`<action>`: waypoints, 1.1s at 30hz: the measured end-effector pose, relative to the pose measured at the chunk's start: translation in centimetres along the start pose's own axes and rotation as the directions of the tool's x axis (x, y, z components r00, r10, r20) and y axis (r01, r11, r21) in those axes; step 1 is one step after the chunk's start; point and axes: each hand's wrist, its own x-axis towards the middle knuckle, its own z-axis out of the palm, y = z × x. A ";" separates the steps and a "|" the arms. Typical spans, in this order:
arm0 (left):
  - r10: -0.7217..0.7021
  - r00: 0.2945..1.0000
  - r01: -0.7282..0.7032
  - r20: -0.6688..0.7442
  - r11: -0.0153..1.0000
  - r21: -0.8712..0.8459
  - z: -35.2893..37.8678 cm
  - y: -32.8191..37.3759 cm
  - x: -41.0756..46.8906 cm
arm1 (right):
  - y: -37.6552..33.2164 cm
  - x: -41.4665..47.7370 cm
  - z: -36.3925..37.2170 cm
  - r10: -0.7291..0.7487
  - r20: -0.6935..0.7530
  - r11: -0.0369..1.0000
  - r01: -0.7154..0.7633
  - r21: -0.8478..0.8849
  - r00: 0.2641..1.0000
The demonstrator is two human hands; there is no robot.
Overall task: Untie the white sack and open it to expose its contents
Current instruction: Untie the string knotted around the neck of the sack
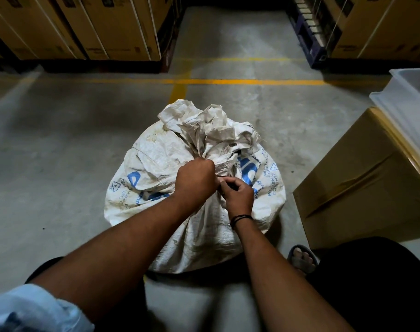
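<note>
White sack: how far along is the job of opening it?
Nothing looks done: the white sack is bunched shut on top, contents hidden. In hand: the left hand grips the gathered neck while the right hand pinches at it; the tie is hidden. Left: loosening the tie, spreading the mouth.

The woven sack (pixel 170 164) is white, smudged with yellowish-brown grime, and printed with blue lettering and blue emblems. The concrete floor (pixel 60 140) is mottled grey, crossed by yellow painted lines (pixel 228 81). The cardboard box (pixel 362 188) is glossy tan-brown, and the plastic tub (pixel 410 97) is white. The stacked cartons (pixel 84 25) are tan with thin white straps. The wristband (pixel 240 218) is black and the sleeve (pixel 31 310) pale blue.
</note>
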 end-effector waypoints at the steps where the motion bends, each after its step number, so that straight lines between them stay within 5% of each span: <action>1: -0.003 1.000 0.003 0.001 1.000 -0.003 0.0 0.0 0.0 | 0.0 0.0 0.0 -0.005 0.003 1.000 0.005 0.000 1.000; 12: 0.092 0.994 -0.087 -0.062 0.994 0.070 0.1 1.0 -0.4 | 0.6 0.3 -0.1 -0.021 -0.005 0.998 0.021 -0.064 1.000; 33: -0.013 0.998 0.020 0.055 0.993 -0.119 -1.3 -0.8 1.7 | 0.4 -0.1 0.0 -0.130 0.079 0.987 0.136 -0.080 0.988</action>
